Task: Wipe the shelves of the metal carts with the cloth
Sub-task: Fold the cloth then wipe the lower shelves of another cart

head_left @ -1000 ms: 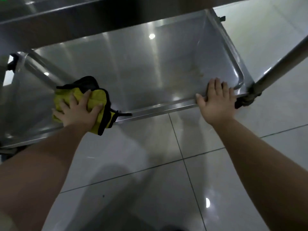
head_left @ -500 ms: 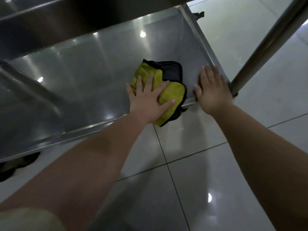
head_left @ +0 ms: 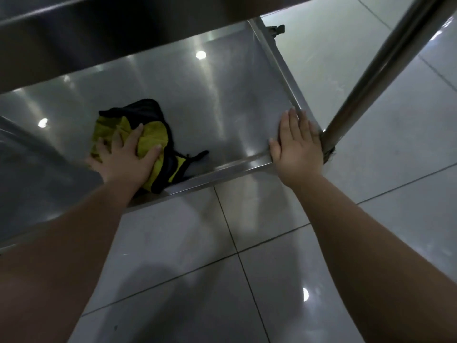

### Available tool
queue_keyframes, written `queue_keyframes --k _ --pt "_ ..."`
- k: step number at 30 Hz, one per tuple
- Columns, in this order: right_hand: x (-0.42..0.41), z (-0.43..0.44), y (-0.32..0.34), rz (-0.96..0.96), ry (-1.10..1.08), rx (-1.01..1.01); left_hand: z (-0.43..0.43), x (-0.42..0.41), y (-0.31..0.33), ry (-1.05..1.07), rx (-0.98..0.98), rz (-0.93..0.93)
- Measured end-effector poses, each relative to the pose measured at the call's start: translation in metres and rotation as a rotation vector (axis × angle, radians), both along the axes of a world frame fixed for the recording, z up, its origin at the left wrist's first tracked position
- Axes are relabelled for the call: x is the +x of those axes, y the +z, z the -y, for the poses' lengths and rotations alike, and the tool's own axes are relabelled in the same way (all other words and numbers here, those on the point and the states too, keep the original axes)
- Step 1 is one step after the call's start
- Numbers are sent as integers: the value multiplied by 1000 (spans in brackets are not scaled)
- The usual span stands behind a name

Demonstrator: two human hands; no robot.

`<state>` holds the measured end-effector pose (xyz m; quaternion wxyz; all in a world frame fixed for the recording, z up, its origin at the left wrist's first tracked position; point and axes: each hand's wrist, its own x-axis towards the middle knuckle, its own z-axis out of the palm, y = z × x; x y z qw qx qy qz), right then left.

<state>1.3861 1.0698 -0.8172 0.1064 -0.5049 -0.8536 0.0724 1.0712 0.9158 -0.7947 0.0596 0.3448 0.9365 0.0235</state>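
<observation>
Your left hand [head_left: 123,158] lies flat, fingers spread, pressing the yellow, black-edged cloth [head_left: 154,133] onto the cart's lower shelf [head_left: 210,107] near its front rim. Your right hand [head_left: 298,151] rests flat, fingers straight, on the shelf's front right corner beside the upright post [head_left: 376,78].

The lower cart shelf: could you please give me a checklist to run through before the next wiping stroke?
1. The cloth lies flat on the shelf under the left hand: ok.
2. The left hand presses with spread fingers: ok.
3. The right hand braces the shelf beside the post: ok.
4. The black strap lies inside the front rim: ok.
5. Remaining dirt on the shelf: cannot tell, reflections hide it.
</observation>
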Motion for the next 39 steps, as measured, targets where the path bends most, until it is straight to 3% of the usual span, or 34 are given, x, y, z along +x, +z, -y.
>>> queue_keyframes --k 8,11,16,22,27,30,33,36,39 --pt "4 0 17 -271 -22 -208 -144 159 -5 -624 -61 -47" --pt "5 1 18 -269 -7 -201 -168 180 -3 -774 -84 -74" --pt "4 5 15 -173 1 -169 -149 138 -4 -737 -26 -28" --pt "-2 6 12 -110 -21 -150 -83 14 5 -249 -27 1" --pt "-2 6 13 -174 -46 -181 -70 18 1 -130 -72 0" --pt "0 4 16 -239 -11 -243 -79 64 -3 -191 -4 -9" --pt "3 1 20 -311 5 -293 -96 133 -7 -401 38 2" --pt "3 0 23 -335 18 -311 -115 191 -10 -641 -82 -70" --pt "3 -2 21 -326 17 -335 -119 198 -11 -727 -126 -95"
